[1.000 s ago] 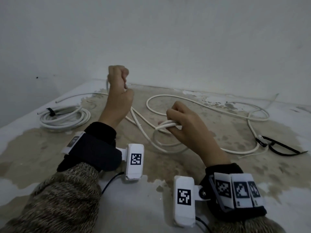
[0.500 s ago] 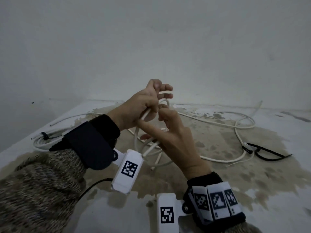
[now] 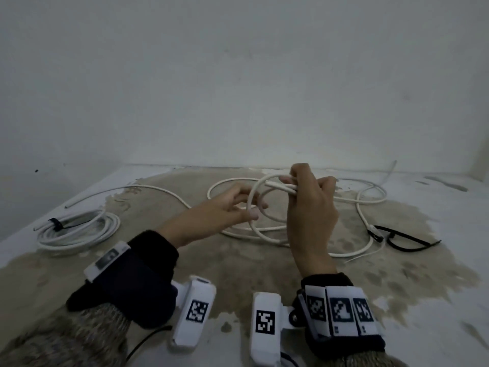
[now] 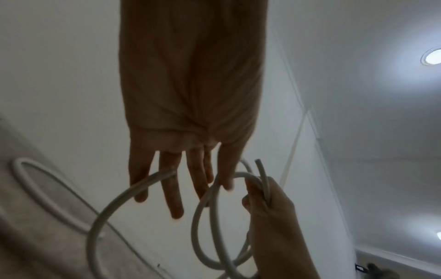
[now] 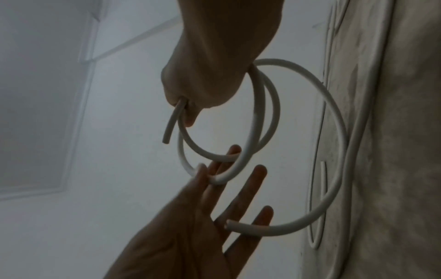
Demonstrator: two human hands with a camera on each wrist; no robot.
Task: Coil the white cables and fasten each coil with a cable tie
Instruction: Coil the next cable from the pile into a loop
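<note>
My right hand [image 3: 308, 190] is raised above the surface and grips a small bundle of loops of the white cable [image 3: 252, 200], with the short cut end sticking out of the fist [image 5: 170, 124]. My left hand [image 3: 244, 207] is just left of it, fingers straight and spread. Its fingertips [image 4: 176, 211] touch the lower part of the loops [image 5: 263, 120], and one strand passes between the fingers. The rest of this cable [image 3: 367, 207] trails loose over the surface behind my hands. A black cable tie [image 3: 407, 241] lies at the right.
A finished white coil [image 3: 76, 233] with a black tie [image 3: 54, 223] around it lies at the far left. A loose cable end [image 3: 87, 200] runs beside it. The stained surface [image 3: 238, 268] meets a plain wall at the back.
My left hand came down from a raised fist, met the right hand and let the cable go, with its fingers now straight. The right hand has risen, still gripping the loops, which now number more.
</note>
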